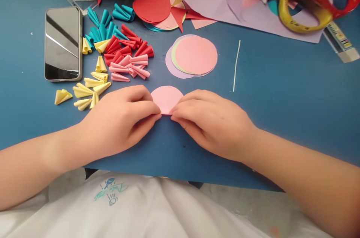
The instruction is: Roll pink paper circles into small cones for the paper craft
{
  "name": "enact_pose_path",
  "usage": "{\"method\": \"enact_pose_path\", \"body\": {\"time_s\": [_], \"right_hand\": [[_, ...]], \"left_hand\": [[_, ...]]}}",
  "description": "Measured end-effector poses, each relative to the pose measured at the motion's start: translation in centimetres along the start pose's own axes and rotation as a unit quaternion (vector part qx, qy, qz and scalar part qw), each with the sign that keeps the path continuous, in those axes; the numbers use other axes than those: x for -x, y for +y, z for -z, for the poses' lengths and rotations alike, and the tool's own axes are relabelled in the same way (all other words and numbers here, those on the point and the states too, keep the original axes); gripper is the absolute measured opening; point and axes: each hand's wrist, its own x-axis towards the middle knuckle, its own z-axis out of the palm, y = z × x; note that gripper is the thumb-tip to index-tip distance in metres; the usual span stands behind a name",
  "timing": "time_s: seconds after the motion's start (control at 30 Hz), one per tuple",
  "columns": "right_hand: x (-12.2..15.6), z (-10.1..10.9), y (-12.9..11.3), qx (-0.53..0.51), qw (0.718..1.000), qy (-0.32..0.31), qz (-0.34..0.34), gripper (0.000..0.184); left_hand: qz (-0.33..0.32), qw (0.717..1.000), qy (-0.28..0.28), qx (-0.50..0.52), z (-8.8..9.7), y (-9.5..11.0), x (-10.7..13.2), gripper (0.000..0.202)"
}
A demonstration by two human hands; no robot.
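Note:
Between my two hands a pink paper circle (167,98) is folded over, its straight edge towards me and its rounded edge away. My left hand (123,114) pinches the left end of the fold between thumb and fingers. At the right end, my right hand (208,121) grips the paper in the same way. Just beyond lies a stack of paper circles (197,54), pink on top with yellow-green and lilac below. Left of it are small rolled paper cones: red cones (126,45), pink cones (131,67), teal cones (102,28) and yellow cones (92,86).
A phone (63,45) lies at the left beside a clear set square (80,2). Red circles (152,7) and lilac paper scraps (208,2) spread along the back. Scissors (306,17) with yellow and red handles rest at the back right, near a small clear case (341,41). A thin white strip (236,66) lies right of the stack.

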Motion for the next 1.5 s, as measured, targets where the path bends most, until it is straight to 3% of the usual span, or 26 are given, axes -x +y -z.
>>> {"method": "enact_pose_path", "body": {"time_s": [0.17, 0.3, 0.53, 0.87, 1.2, 1.5], "right_hand": [[-0.3, 0.2, 0.2, 0.010, 0.999, 0.005, 0.034, 0.028], [-0.3, 0.2, -0.1, 0.039, 0.999, 0.009, 0.005, 0.027], [-0.1, 0.3, -0.6, 0.048, 0.999, -0.017, -0.015, 0.026], [-0.5, 0.7, -0.5, 0.031, 0.999, -0.022, -0.023, 0.025], [-0.2, 0.6, -0.6, 0.042, 0.999, -0.018, -0.027, 0.027], [-0.4, 0.9, -0.5, 0.059, 0.997, -0.041, -0.011, 0.024]], "left_hand": [[0.019, 0.999, -0.029, -0.023, 0.0, -0.1, 0.2, 0.023], [0.036, 0.997, -0.042, -0.054, -0.2, -0.2, 0.1, 0.030], [-0.041, 0.986, -0.053, -0.153, 0.2, 0.1, 0.4, 0.038], [-0.083, 0.969, -0.043, -0.228, -0.4, 0.8, 1.0, 0.035], [-0.108, 0.966, -0.073, -0.222, 0.6, 0.6, 1.2, 0.039], [-0.101, 0.967, -0.068, -0.224, 0.5, 0.7, 1.0, 0.034]]}}
